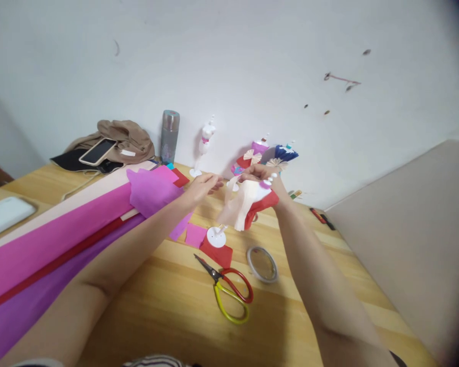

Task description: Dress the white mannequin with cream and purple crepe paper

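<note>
My right hand [259, 172] is closed at the back of a small white mannequin [263, 192], with its fingers bent at the top of the cream paper. The mannequin leans to the right and wears a skirt of cream crepe paper [240, 205] and red paper [260, 206]. Its round white base [216, 237] is lower left, over a red paper piece [219, 253]. To the left of the skirt my left hand [207, 185] is apart from it, fingers loosely extended, with nothing visible in them. Scissors [215, 275] with red and yellow handles lie in front, beside a tape roll [262, 264].
Pink, red, purple and cream paper sheets [72, 224] cover the table's left side. Along the wall stand a grey flask [170, 137], a bare mannequin [205, 142] and two dressed ones [259, 148]. A phone [98, 152] rests on a brown cloth [128, 137].
</note>
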